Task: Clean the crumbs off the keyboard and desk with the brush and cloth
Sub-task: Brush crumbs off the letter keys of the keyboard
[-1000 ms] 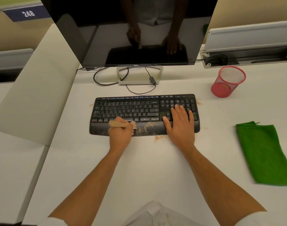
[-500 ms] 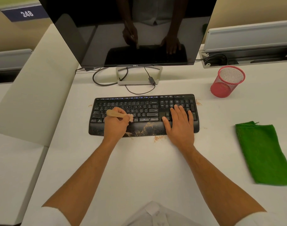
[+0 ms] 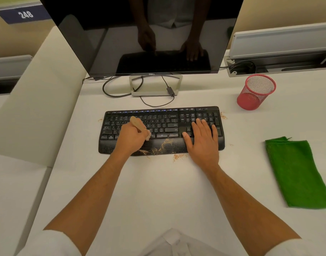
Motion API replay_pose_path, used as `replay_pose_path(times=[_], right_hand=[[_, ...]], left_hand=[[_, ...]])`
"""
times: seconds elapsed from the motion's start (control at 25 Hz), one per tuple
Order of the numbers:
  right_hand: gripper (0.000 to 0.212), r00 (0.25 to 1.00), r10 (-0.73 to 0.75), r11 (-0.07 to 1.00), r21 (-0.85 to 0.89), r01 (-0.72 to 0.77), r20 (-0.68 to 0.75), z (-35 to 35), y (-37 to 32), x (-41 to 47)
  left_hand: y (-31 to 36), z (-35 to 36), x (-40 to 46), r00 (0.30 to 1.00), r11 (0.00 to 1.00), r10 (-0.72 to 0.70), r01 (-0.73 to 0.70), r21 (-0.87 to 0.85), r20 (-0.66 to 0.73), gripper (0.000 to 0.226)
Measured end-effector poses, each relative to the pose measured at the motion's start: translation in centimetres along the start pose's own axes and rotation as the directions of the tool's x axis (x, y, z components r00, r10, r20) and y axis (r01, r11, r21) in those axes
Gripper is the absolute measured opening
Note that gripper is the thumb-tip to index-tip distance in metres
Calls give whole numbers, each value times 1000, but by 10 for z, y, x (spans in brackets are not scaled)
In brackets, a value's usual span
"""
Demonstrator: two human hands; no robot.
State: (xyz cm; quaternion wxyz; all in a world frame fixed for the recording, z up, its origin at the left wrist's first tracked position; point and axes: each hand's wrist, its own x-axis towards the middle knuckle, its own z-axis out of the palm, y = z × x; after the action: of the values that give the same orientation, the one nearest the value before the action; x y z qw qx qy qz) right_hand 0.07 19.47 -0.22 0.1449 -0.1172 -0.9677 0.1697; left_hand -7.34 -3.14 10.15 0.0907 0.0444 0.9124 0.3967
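Brush point(image 3: 138, 124): wooden handle clenched in left hand point(image 3: 131, 138), pale bristles down on lower key rows; most of handle hidden in the fist.
Keyboard point(image 3: 161, 130): black, mid-desk point(image 3: 158, 191), left keys partly covered.
Crumbs point(image 3: 163, 145): strewn on palm rest, a few on desk at front edge.
Right hand point(image 3: 202, 141): grip released, fingers flat on right-side keys.
Cloth point(image 3: 297, 172): green, far right, edge cut off.

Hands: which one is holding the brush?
The left hand grips the wooden brush over the keyboard. The right hand lies flat on the keys, holding nothing.
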Motion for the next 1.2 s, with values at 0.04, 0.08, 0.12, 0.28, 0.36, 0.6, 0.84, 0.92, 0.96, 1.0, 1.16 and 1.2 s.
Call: replay_pose_path(times=[0.04,0.08,0.12,0.28,0.36,0.6,0.84,0.92,0.96,1.0,1.16,1.2], right_hand=[[60,1000,1,1000,-2,-1,1,0,0,0],[60,1000,2,1000,-2,-2,-1,0,0,0],[60,1000,2,1000,-1,-2,-1,0,0,0],[60,1000,4,1000,2,-4,2,-1,0,0],[60,1000,4,1000,1,-4,5,-1,0,0],[60,1000,8,1000,9,-8,10,-2,0,0],[60,1000,8,1000,1,-8,3,-1,0,0],[59,1000,7,1000,3,-7,11,-1,0,1],[59,1000,8,1000,2,-8,15,-1,-1,0],[59,1000,10,1000,0,-10,16,-2,-1,0],[59,1000,11,1000,9,-11,16,-1,-1,1],[60,1000,11,1000,8,-11,14,-1,0,0]], left_hand=[[1,3,-3,1000,1000,17,-17,-15,-21,19],[2,7,-7,999,1000,29,-29,-5,-44,20],[2,10,-9,998,1000,27,-26,11,-54,20],[2,9,-4,986,989,-135,128,68,95,29],[5,4,-1,983,987,-155,150,54,103,28],[14,14,-9,990,994,79,-86,-61,-115,32],[13,17,1,975,987,-121,99,124,187,31],[16,12,4,983,991,-98,82,104,157,27],[17,12,3,995,997,-40,33,70,95,25],[18,14,2,999,999,13,-14,39,37,24],[13,27,-5,999,998,53,-53,28,-5,23],[13,28,-4,998,997,42,-44,66,35,24]])
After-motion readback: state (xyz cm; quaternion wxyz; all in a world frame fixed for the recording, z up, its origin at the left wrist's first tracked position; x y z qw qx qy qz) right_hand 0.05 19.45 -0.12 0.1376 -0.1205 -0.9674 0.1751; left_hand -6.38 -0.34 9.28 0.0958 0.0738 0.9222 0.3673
